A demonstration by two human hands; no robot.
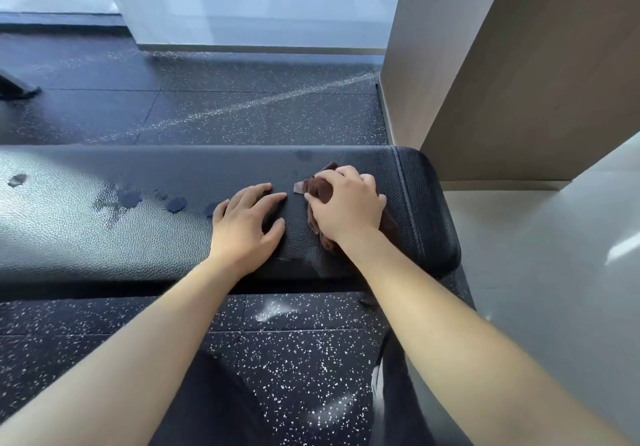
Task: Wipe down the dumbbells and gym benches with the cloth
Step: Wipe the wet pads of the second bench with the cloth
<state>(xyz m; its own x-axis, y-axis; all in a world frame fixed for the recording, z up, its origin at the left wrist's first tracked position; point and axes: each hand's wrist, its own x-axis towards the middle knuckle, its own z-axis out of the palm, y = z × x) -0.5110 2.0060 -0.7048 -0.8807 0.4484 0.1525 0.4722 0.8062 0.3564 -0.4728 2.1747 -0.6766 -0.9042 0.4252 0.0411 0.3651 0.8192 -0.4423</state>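
Brown cloth (320,190) is bunched up under the right hand (346,205). The fingers (367,181) are curled over it, gripping it and holding it down on the black padded tabletop (104,237). Bits of cloth poke out ahead of the knuckles and back beside the wrist. Just right of those fingers a stitched seam (406,199) crosses the padding, close to the rounded end. The left hand (246,225) lies flat on the padding, just left of the cloth and apart from it, fingers (258,192) straight and slightly spread, thumb out. Left of those fingers, wet spots (176,204) trail along the surface. A speckled rubber floor (294,359) lies on both sides, and a beige pillar (519,82) rises beyond the right fingers.
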